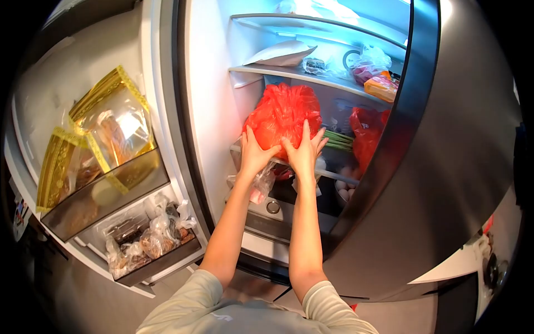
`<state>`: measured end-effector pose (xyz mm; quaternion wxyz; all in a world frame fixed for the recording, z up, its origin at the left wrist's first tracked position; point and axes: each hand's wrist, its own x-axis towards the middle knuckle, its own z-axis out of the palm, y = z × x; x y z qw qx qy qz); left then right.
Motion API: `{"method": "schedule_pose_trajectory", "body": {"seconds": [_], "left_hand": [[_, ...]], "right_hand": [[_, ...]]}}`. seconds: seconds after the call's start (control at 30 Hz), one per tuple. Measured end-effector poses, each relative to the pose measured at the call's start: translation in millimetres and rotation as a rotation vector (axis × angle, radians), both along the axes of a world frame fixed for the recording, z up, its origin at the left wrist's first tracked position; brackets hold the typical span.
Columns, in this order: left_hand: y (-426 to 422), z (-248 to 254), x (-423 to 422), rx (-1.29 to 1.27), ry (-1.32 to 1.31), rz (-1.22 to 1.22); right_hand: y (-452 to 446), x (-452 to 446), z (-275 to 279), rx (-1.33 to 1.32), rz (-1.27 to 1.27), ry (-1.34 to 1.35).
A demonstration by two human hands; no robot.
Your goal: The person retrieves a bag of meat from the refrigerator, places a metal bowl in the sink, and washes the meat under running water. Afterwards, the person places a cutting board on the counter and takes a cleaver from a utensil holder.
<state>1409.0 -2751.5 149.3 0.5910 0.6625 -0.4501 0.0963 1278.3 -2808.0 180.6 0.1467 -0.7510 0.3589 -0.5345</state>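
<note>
Red plastic bag sits in the fridge. Left hand and right hand grip its near side, fingers spread

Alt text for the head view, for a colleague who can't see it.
The left hand and right hand are spread against a red plastic bag inside an open refrigerator; gold-edged packages stand in the door at left.

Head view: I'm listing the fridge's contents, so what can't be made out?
Head view:
Contents of the red bag between the left hand and right hand: hidden by its crumpled plastic.
Right side of the second red bag: behind the dark door.
White package's top: cut off by the picture's upper edge.
</note>
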Motion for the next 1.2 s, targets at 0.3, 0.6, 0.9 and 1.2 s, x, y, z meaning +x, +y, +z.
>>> {"method": "schedule_pose_trajectory", "body": {"seconds": [0.3, 0.6, 0.9, 1.2], "left_hand": [[96.1, -6.4, -57.0, -0.196, 0.019, -0.033], [199.4, -3.0, -81.2, -0.361, 0.244, -0.397], [391.8, 0.7, -67.6, -0.697, 0.11, -0.016], [525.2, -9.6, -1.8, -0.79, 0.111, 0.401]], "right_hand": [[82.6, -21.6, -19.6, -0.118, 0.294, -0.312], [183.7, -36.0, -21.5, -0.019, 0.479, -0.384], [318.5, -14.2, -62.1, 0.232, 0.637, -0.589], [437.6, -3.6, -77.5, 0.294, 0.629, -0.484]]}}
